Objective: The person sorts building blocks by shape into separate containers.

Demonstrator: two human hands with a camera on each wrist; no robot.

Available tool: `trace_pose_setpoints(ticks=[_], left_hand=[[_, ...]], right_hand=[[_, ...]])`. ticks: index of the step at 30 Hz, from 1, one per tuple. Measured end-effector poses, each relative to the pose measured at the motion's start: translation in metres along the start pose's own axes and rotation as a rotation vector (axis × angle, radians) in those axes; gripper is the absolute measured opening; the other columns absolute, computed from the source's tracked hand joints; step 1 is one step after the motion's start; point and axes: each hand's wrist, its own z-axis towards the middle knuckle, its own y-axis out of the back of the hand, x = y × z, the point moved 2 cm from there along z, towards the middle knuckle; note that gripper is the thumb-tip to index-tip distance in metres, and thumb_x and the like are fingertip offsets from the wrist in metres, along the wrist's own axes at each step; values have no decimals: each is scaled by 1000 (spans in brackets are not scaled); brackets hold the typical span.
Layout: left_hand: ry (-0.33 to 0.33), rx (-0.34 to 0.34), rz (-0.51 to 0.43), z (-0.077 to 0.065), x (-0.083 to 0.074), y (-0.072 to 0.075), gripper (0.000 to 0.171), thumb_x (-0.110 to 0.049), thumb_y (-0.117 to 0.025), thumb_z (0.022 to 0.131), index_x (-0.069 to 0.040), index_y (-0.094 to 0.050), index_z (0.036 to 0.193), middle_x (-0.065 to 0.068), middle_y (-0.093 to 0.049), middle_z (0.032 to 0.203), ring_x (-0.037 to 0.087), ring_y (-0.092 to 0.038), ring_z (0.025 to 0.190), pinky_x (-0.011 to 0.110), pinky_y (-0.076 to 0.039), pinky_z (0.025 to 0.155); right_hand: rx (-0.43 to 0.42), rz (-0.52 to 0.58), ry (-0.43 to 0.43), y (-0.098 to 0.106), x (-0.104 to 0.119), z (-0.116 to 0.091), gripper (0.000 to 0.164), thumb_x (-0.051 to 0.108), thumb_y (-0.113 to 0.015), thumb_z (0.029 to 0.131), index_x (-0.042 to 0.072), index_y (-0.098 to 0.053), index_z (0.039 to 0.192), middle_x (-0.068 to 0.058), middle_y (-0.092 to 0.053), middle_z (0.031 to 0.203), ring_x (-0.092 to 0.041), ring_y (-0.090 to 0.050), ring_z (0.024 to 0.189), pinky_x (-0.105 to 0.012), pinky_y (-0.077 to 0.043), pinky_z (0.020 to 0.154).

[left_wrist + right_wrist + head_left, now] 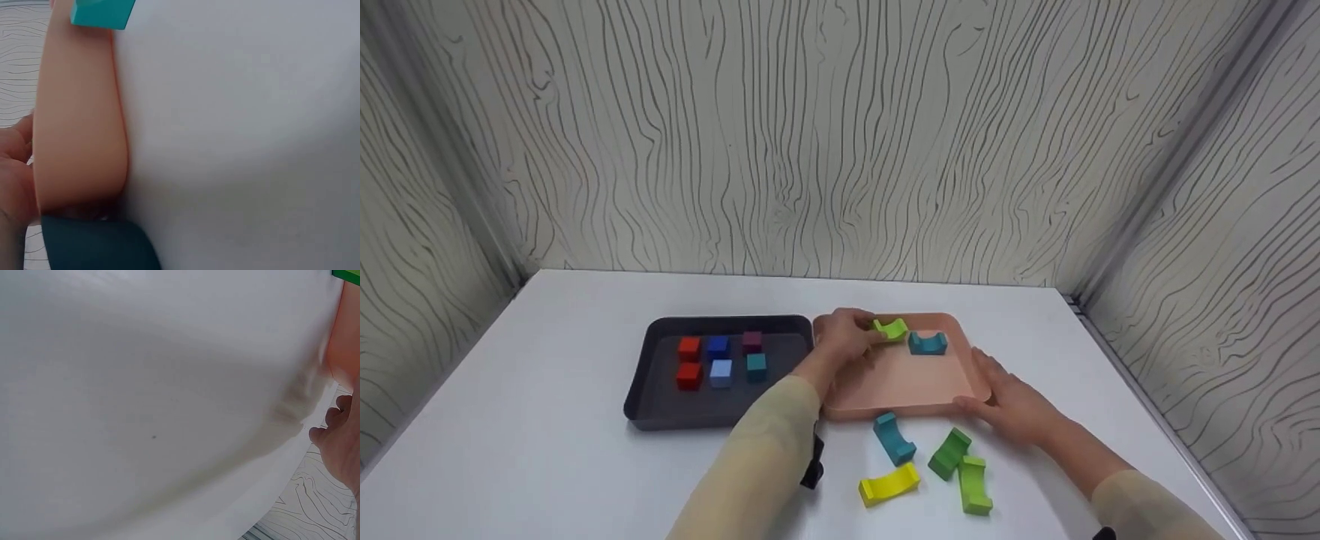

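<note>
At the back of the pink tray (900, 379), my left hand (844, 337) pinches a lime-green curved block (891, 330) by its left end. Just right of it in the tray sits a teal curved block (928, 343). My right hand (1016, 405) rests against the tray's front right corner, its fingers along the right wall and its thumb at the front rim. In the left wrist view, part of the left hand (14, 174) shows behind the tray wall (81, 124). Some fingers of the right hand (340, 439) appear at the edge of the right wrist view.
Left of the pink tray stands a dark grey tray (675, 412) with several small cubes in two rows. In front lie a teal block (894, 439), a yellow block (889, 485), a green block (949, 454) and another lime-green block (975, 486). Wood-patterned panels (780, 150) enclose the white table.
</note>
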Motion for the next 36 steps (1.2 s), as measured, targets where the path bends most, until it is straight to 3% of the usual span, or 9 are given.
trace_pose_setpoints(ticks=[8, 16, 23, 31, 36], left_hand=[[15, 9, -2, 3, 2, -5, 39, -14, -79, 98, -10, -73, 136, 4, -69, 103, 17, -70, 71, 25, -55, 58], [-7, 48, -75, 2, 5, -7, 37, -8, -79, 97, -8, -73, 133, 6, -69, 99, 20, -71, 65, 30, -60, 56], [-18, 54, -13, 2, 3, -8, 33, -11, -79, 97, -9, -75, 130, 5, -69, 87, 20, -70, 62, 27, -56, 53], [33, 53, -37, 3, 3, -10, 37, -11, -80, 97, -11, -74, 133, 6, -68, 97, 20, -70, 64, 29, -57, 56], [31, 40, -37, 4, 2, -10, 39, -9, -79, 96, -9, -73, 135, 7, -68, 97, 20, -71, 65, 30, -59, 58]], right_hand=[[12, 4, -19, 1, 1, 0, 115, 81, -58, 92, 16, -9, 172, -22, -20, 174, -53, -28, 154, -74, -28, 118], [-11, -5, 15, 1, 1, -1, 113, 79, -58, 93, 12, -12, 172, -22, -25, 173, -52, -34, 151, -72, -32, 117], [-3, -3, -11, 0, 1, 0, 115, 81, -58, 92, 14, -11, 172, -22, -23, 173, -53, -32, 152, -74, -30, 117], [9, 12, -17, -1, 0, 0, 114, 80, -58, 92, 15, -10, 172, -21, -20, 174, -52, -28, 154, -74, -28, 118], [6, 11, -12, 1, 0, 0, 114, 80, -58, 92, 15, -10, 172, -22, -21, 174, -52, -27, 154, -74, -27, 118]])
